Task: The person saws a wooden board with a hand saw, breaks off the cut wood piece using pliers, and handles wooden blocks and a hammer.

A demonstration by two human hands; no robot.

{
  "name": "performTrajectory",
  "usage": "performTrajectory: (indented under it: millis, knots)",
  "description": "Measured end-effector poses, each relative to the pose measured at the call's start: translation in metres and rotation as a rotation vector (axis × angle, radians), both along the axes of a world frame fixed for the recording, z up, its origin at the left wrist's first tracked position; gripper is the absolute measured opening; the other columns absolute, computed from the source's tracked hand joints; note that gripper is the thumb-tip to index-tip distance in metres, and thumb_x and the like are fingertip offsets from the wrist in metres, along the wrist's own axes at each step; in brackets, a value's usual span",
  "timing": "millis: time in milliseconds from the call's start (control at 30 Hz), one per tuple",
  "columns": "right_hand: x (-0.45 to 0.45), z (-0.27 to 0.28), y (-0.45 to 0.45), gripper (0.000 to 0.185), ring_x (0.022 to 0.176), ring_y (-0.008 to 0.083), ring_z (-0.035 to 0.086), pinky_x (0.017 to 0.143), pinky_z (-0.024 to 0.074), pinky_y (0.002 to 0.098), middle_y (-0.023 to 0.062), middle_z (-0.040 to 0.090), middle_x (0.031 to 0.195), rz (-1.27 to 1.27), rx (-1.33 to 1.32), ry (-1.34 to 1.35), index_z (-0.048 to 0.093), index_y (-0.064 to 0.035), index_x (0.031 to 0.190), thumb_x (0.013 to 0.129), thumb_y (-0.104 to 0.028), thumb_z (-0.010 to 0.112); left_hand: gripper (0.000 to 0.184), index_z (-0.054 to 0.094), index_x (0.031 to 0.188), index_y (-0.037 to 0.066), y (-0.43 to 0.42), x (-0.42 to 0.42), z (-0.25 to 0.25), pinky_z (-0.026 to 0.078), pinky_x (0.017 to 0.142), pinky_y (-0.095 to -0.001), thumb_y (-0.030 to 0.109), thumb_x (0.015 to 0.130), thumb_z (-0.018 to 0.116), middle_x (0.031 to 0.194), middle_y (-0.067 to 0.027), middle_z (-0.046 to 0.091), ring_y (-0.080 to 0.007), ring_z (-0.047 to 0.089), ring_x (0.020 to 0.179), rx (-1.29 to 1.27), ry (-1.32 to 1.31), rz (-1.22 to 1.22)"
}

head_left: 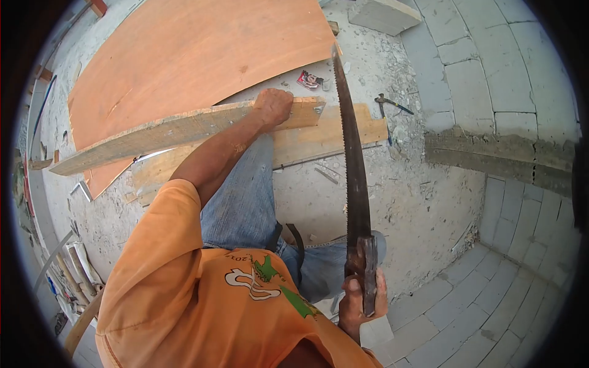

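Saw (pixel 356 159): one, dark toothed blade, held roughly upright, tip towards the plywood sheet (pixel 202 49), well apart from the plank. Right hand (pixel 352 313): mine, wrapped round the saw's handle. Left hand (pixel 273 108): mine, closed over the upper edge of the plank near its right end. Plank (pixel 184 127): one, long and narrow, lying across in front of me, partly over the plywood sheet and partly over a pale board (pixel 356 129). Jeans (pixel 239 196): mine, blue, one leg reaching up to the plank beneath my left arm. Packet (pixel 310 80): small, red and dark, beside the plywood sheet. Tool (pixel 383 100): small, dark-headed, exact kind unclear, on the dusty floor (pixel 423 214) right of the pale board.
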State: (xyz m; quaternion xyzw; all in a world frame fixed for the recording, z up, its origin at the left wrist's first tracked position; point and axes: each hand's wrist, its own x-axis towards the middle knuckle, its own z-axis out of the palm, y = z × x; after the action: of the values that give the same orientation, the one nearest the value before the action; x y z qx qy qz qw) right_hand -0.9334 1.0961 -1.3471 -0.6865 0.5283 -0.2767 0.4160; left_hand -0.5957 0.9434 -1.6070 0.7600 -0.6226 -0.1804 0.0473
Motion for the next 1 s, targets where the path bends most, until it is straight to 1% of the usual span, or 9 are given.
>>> performTrajectory:
  millis: [33,100,300,567,667,767,867,900,1000]
  knots:
    - [-0.001,0.008,0.001,0.042,0.072,0.0130,0.063,0.066,0.0513,0.0280,0.0168,0.070,0.097,-0.034,0.053,-0.036,0.059,0.0111,0.125,0.087,-0.004,0.069,0.023,0.069,0.096,0.004,-0.004,0.001,0.001,0.057,0.076,-0.0462,0.023,0.084,0.068,0.089,-0.0190,0.073,-0.0341,0.072,0.087,-0.005,-0.013,-0.017]
    - [0.017,-0.028,-0.016,0.042,0.058,0.0089,0.053,0.053,0.0432,0.0243,0.0111,0.067,0.086,-0.084,-0.250,-0.060,0.058,0.0107,0.127,0.088,-0.003,0.066,0.022,0.069,0.096,0.003,0.000,-0.004,0.004,0.057,0.076,-0.0460,0.022,0.084,0.067,0.089,-0.0189,0.073,-0.0340,0.072,0.087,0.000,-0.009,-0.034]
    - [0.112,-0.182,-0.123,0.043,0.056,0.0090,0.051,0.048,0.0421,0.0245,0.0062,0.061,0.079,-0.044,-0.168,-0.249,0.058,0.0076,0.128,0.085,0.005,0.062,0.017,0.069,0.095,0.004,0.007,-0.009,0.003,0.057,0.075,-0.0450,0.016,0.085,0.063,0.087,-0.0185,0.073,-0.0340,0.073,0.085,-0.021,-0.028,-0.010]
    - [0.164,-0.220,-0.149,0.043,0.059,0.0096,0.053,0.051,0.0445,0.0253,0.0047,0.062,0.082,-0.043,-0.009,-0.316,0.058,0.0078,0.126,0.084,0.004,0.062,0.013,0.069,0.092,0.004,0.007,-0.006,0.003,0.057,0.072,-0.0442,0.011,0.084,0.060,0.086,-0.0185,0.073,-0.0337,0.073,0.084,-0.084,-0.008,0.011]
    - [0.167,-0.228,-0.153,0.042,0.061,0.0088,0.053,0.052,0.0438,0.0238,0.0048,0.062,0.084,-0.007,-0.218,-0.298,0.059,0.0069,0.126,0.084,0.003,0.061,0.011,0.070,0.085,0.004,0.006,-0.007,0.007,0.057,0.073,-0.0420,0.010,0.082,0.061,0.085,-0.0164,0.074,-0.0308,0.073,0.084,-0.087,-0.001,0.032]
    - [0.163,-0.222,-0.150,0.042,0.065,0.0086,0.054,0.054,0.0443,0.0234,0.0060,0.063,0.089,0.073,-0.437,-0.205,0.059,0.0076,0.127,0.085,0.004,0.060,0.010,0.070,0.085,0.004,0.006,-0.007,0.005,0.057,0.073,-0.0420,0.009,0.081,0.061,0.084,-0.0166,0.073,-0.0307,0.073,0.083,-0.091,0.001,0.041]
    - [0.149,-0.215,-0.137,0.041,0.078,0.0137,0.062,0.068,0.0514,0.0266,0.0107,0.066,0.099,-0.054,-0.021,-0.239,0.060,0.0093,0.126,0.085,0.005,0.059,0.011,0.069,0.086,0.004,0.007,-0.007,0.001,0.056,0.072,-0.0416,0.010,0.082,0.061,0.083,-0.0164,0.073,-0.0309,0.073,0.082,-0.091,-0.011,0.015]
    - [0.149,-0.210,-0.137,0.041,0.087,0.0167,0.063,0.077,0.0517,0.0289,0.0134,0.067,0.105,-0.049,0.017,-0.257,0.060,0.0095,0.126,0.085,0.005,0.059,0.010,0.068,0.087,0.004,0.006,-0.007,0.001,0.057,0.069,-0.0425,0.010,0.082,0.061,0.082,-0.0174,0.073,-0.0319,0.073,0.080,-0.105,0.000,0.009]
    - [0.158,-0.198,-0.138,0.042,0.101,0.0211,0.064,0.090,0.0505,0.0320,0.0171,0.068,0.113,-0.012,-0.004,-0.252,0.059,0.0095,0.127,0.085,0.005,0.059,0.010,0.066,0.088,0.003,0.011,-0.008,0.001,0.057,0.065,-0.0433,0.009,0.082,0.061,0.081,-0.0180,0.072,-0.0326,0.073,0.077,-0.123,-0.007,0.006]
